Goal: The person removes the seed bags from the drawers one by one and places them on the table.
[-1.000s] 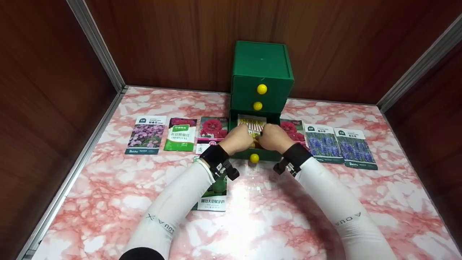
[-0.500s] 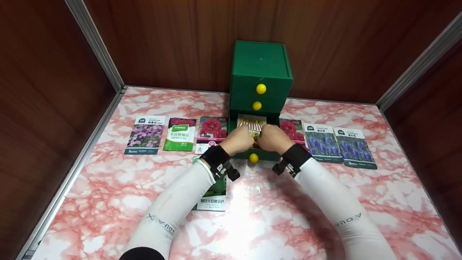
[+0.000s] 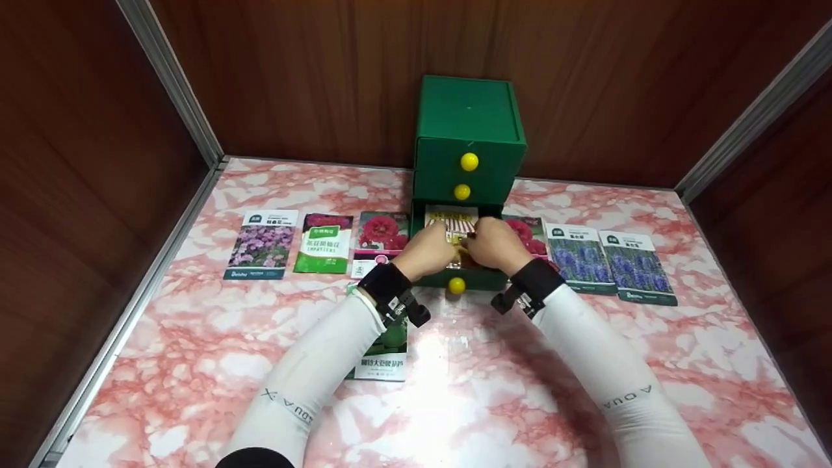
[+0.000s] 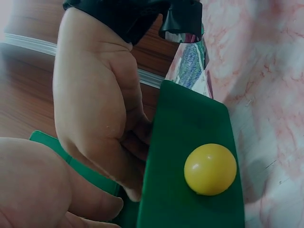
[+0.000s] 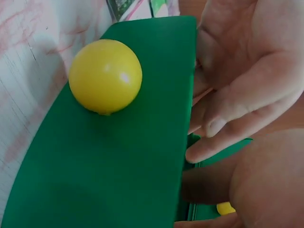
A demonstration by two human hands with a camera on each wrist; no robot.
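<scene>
1. Both hands reached into the open bottom drawer (image 3: 429, 281), hiding most of the packet (image 3: 452, 221) inside.
2. The left hand (image 3: 426, 250) and right hand (image 3: 495, 246) had fingers curled down onto it; whether they gripped it was unclear.
3. The sleeves (image 3: 296, 396) read "AQUA X"; packet lettering was illegible.

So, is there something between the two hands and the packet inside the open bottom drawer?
Nothing visible. The left hand and right hand reach over the drawer front and are already on the yellow seed packet in the open drawer.
</scene>
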